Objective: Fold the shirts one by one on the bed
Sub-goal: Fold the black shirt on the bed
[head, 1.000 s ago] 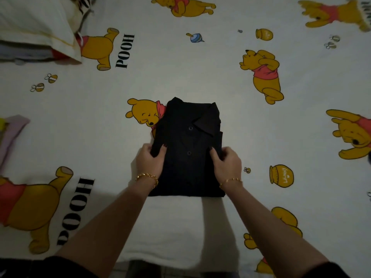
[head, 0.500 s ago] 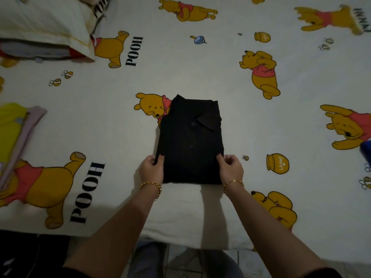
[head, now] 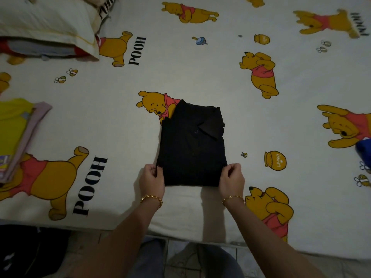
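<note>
Black shirt (head: 192, 149) lies folded into a compact rectangle, flat on the bed, about mid-width and close to the near edge. Collar (head: 212, 125) faces up at the far-right corner, with one button (head: 196, 131) visible just beside it. The far-left corner overlaps a printed bear.

Surface is a cream cotton-look sheet (head: 180, 67) printed with yellow bears in red tops, honey pots, bees and "POOH" lettering. It is mostly smooth, and the near edge drapes over the mattress side.

Both hands are on the near end of the shirt, one per side. Left hand (head: 151, 178) grips the near-left side edge with fingers curled and the thumb against the fabric. Right hand (head: 231, 178) does the same on the near-right side edge. The shirt sits between them and extends away from them toward the far side. There is a gold bracelet (head: 151, 198) on the left wrist, and another on the right.

Further out:
- A cream pillow (head: 46, 23) is at the far left, with red and grey fabric under it.
- A stack of clothes (head: 12, 125) is at the left edge, yellow with a lilac piece alongside, well apart from the shirt.
- A blue item (head: 364, 149) is cut off at the right edge, so I cannot tell what it is.
- A tiled floor (head: 176, 249) shows below the near bed edge, between the person's legs.
- A dark bundle (head: 24, 251) sits on the floor at the near left.

The room is dim.
</note>
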